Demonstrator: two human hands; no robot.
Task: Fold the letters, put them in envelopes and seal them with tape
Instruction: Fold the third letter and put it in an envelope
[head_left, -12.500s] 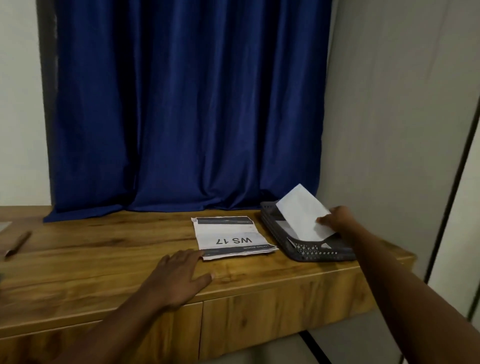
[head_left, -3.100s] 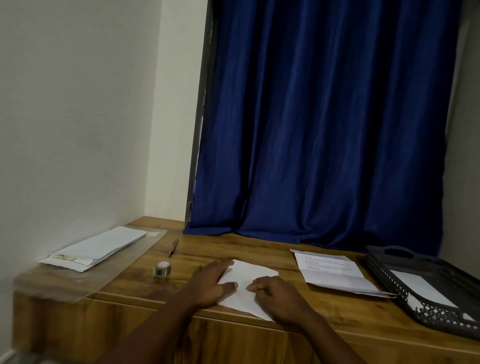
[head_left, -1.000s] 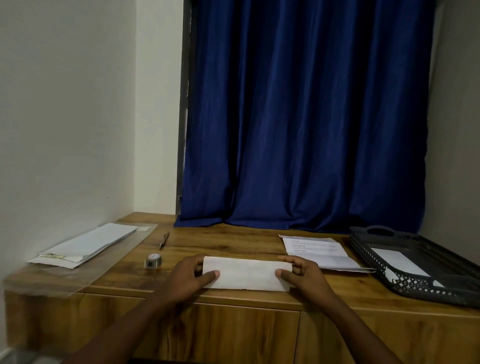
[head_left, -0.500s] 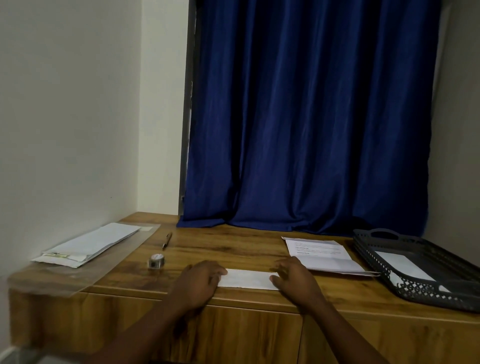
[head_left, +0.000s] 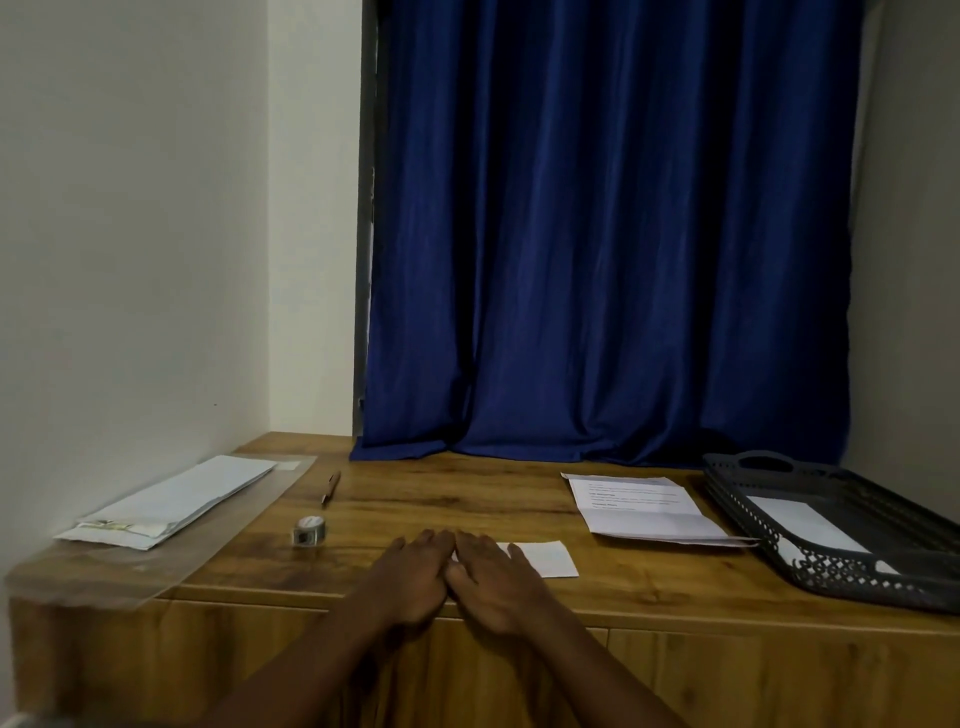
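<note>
A folded white letter lies near the front edge of the wooden desk. Only its right end shows. My left hand and my right hand lie flat on it side by side, fingers stretched out and touching each other, covering its left and middle parts. A small roll of tape stands to the left of my hands. White envelopes lie at the far left on a clear plastic sheet. A stack of printed letters lies to the right.
A black perforated tray at the right end of the desk holds a white envelope. A pen lies behind the tape. A blue curtain hangs behind the desk, and walls close in on the left and right.
My hands have slid inward from the two ends of the letter and now meet over its left and middle. The letter looks narrower than a second ago.
</note>
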